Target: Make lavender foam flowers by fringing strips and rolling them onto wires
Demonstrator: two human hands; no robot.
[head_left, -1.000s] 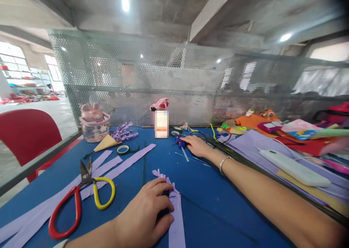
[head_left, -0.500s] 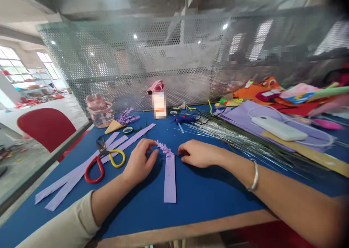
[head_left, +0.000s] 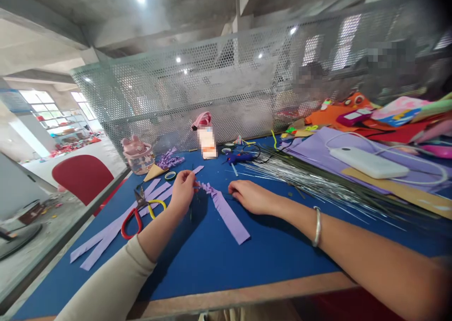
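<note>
My left hand pinches the narrow, crinkled end of a purple paper strip. The strip's frilled part twists between my hands, and its flat tail slants down to the right over the blue table. To the right of the frill, my right hand is closed, its fingertips together on what looks like a thin dark wire running toward the strip; the fingers partly hide it. Scissors with one red and one yellow handle lie left of my left hand, on top of long purple strips.
Behind lie a tape roll, curled purple fringe, a pink-lidded jar and a blue glue gun. Wire stems, purple sheets and a white power bank occupy the right. A perforated screen borders the back.
My left hand has closed on the strip's frilled end, where its fingers were apart before. The strip's tail has swung to the right. My right hand has stayed almost in place.
</note>
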